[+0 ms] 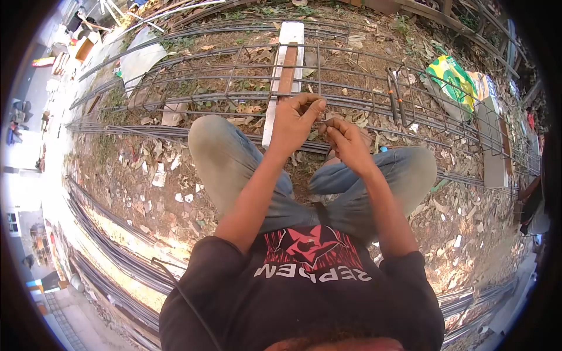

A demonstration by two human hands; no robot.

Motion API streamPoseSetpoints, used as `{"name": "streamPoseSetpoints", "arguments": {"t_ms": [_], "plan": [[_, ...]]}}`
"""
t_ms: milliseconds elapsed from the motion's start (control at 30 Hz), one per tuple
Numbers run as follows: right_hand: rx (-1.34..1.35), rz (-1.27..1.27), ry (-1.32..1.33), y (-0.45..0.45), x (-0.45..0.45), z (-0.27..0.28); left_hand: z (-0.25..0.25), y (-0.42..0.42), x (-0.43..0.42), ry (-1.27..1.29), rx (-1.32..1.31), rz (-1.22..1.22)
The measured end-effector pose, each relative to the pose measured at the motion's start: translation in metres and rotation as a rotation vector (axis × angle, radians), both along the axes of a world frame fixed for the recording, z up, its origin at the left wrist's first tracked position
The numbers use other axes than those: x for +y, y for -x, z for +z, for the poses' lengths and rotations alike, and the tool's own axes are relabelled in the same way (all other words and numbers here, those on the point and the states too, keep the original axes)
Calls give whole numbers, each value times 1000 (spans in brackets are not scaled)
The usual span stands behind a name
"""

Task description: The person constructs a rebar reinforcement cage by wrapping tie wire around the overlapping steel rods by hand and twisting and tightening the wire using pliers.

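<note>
My left hand (297,120) is closed, thumb and fingertips pinched together just above the near bars of a long rebar cage (246,95). Close beside it on the right, my right hand (346,142) is also pinched shut, its fingertips a little lower. Whatever lies between the fingers of either hand is too small to make out. Under the cage, by my left hand, runs a white block (291,35) with a brown wooden strip (287,70) on it. To the right, a dark long-handled tool (398,104) with orange marks rests on the cage.
Loose rebar (146,131) lies along the near side of the cage, and more bundled bars (111,234) are at lower left. A green and yellow sack (451,79) and a grey block (493,140) stand at right. Leaves and rubble litter the ground.
</note>
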State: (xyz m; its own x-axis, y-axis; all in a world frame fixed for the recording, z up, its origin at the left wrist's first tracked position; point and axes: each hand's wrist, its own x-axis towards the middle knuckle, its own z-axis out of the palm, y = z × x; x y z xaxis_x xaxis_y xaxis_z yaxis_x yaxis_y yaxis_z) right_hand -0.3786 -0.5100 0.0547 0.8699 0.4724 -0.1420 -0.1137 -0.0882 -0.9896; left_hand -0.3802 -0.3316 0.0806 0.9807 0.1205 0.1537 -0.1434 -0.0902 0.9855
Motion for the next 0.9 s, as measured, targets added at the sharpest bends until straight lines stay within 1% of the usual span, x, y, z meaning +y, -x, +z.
{"name": "streamPoseSetpoints", "arguments": {"t_ms": [33,100,167,200,300,333,433,467,567,667,700,767,800,833,900], "plan": [[0,-12,7,5,1,0,-3,-4,2,42,45,-27],[-211,-74,148,13,6,-10,-10,-15,7,124,132,-92],[-425,-148,301,25,8,-26,-13,-26,17,0,190,-264],[-385,-138,304,31,9,-30,-14,-28,20,-65,221,-359],[-40,-177,181,49,15,-32,-14,-32,22,-57,223,-529],[53,-185,48,53,15,-27,-10,-34,26,-50,282,-532],[359,-154,-330,58,13,-13,6,-47,39,-29,298,-666],[373,-145,-351,55,14,-10,17,-55,45,-63,329,-746],[352,-238,-326,36,31,0,23,-86,63,-237,99,-737],[416,-405,-270,17,41,-21,-15,-132,77,-507,125,-452],[431,-449,-241,14,43,-31,-25,-133,74,-632,124,-400],[509,-460,-208,16,47,-52,-50,-131,60,-876,133,-294],[545,-461,-204,17,47,-61,-61,-128,49,-903,80,-249],[581,-463,-204,17,48,-68,-70,-128,42,-972,90,-224],[594,-472,-180,13,49,-74,-71,-124,29,-1112,97,-176]]}}
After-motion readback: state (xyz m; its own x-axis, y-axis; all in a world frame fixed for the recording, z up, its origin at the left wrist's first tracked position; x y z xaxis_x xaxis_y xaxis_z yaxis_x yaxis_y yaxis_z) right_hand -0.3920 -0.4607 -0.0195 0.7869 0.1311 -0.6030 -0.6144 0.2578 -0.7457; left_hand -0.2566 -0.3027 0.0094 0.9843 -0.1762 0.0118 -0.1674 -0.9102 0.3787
